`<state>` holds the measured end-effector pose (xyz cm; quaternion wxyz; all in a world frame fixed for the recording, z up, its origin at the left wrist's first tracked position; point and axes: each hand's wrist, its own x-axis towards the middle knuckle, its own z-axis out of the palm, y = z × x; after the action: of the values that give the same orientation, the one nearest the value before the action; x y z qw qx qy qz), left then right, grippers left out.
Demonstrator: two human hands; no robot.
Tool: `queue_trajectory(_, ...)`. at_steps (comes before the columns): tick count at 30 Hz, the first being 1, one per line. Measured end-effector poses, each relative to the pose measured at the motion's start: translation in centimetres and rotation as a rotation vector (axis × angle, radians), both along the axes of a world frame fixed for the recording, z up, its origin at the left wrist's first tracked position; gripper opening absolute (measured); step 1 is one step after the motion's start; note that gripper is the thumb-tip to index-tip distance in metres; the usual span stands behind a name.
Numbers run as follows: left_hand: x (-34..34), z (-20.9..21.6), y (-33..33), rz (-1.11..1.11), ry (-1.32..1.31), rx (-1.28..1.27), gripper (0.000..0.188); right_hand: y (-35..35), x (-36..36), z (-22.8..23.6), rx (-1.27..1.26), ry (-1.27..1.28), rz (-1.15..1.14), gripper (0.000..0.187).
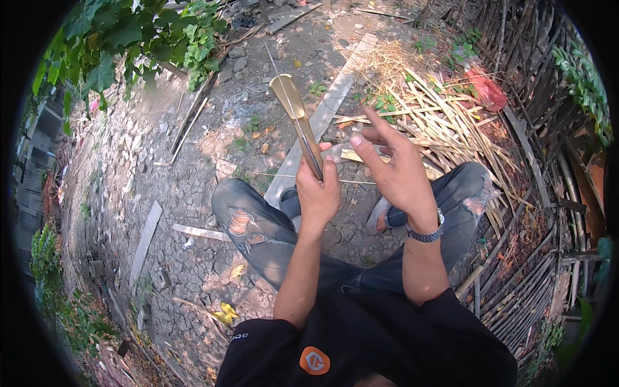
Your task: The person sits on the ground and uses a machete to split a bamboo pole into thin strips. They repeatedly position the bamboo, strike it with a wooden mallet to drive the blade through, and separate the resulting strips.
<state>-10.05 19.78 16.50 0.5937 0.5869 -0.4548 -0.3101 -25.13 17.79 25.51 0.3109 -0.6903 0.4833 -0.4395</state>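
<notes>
In my left hand (pixel 318 193), closed around its lower end, is a long tan-brown piece (pixel 298 116), wider and flared at its far end. A dark strip runs along its lower part, and a thin light strip extends past the flared end; I cannot tell whether it is a tool or split bamboo. To its right my right hand (pixel 401 173) is raised with fingers apart, holding nothing and touching nothing. Beyond that hand lies a loose pile of pale split bamboo strips (pixel 445 122) on the ground.
A long flat board (pixel 335 97) runs away from between my legs. Short wooden slats (pixel 147 235) lie on cracked soil at the left. At the far right are a red plastic bag (pixel 485 89), a fence of sticks (pixel 509 39) and stacked thin poles (pixel 516 297). Green leaves (pixel 109 32) hang at upper left.
</notes>
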Motion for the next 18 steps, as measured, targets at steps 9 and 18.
queue_trajectory(9, 1.4, 2.4, 1.1, -0.114, 0.333, -0.005, 0.02, 4.5, -28.9, -15.9, 0.115, 0.154, -0.867, 0.035)
queue_trajectory(18, 2.2, 2.2, 1.8, -0.106, 0.267, 0.029, 0.02, 19.3, -26.0, -45.1, 1.044, 0.319, -0.882, 0.073)
